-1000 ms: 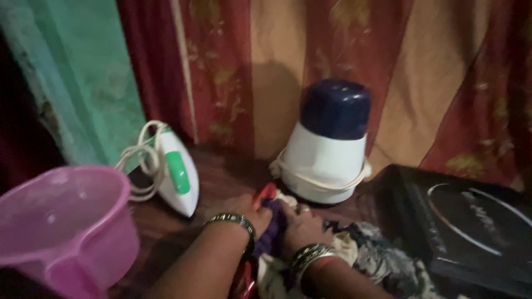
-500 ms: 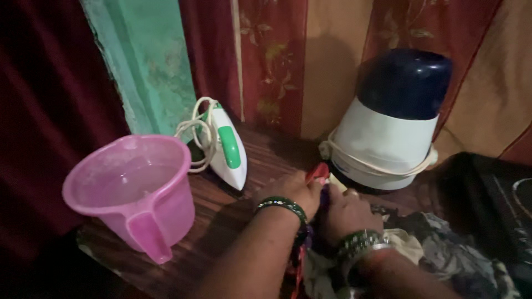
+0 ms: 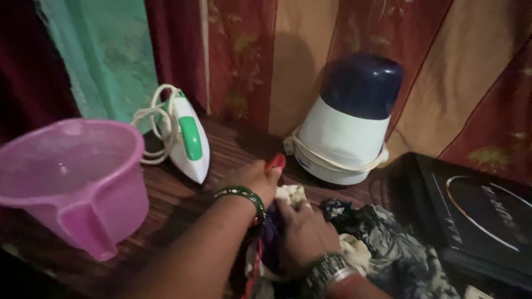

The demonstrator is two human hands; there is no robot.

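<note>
The mug [image 3: 72, 177] was pink. The iron [image 3: 190, 143] was white with a green handle stripe. The mixer [image 3: 349, 119] had a white base under a navy cap. The curtain [image 3: 454, 72] bore red and tan stripes with faded flowers. The cloth [image 3: 388, 243] was dark and grey-patterned.

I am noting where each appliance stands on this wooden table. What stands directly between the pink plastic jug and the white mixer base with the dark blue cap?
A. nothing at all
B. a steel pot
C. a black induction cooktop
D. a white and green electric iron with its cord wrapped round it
D: the white and green electric iron stands upright on the table, right of the pink plastic jug and left of the white mixer base with the dark blue cap.
</note>
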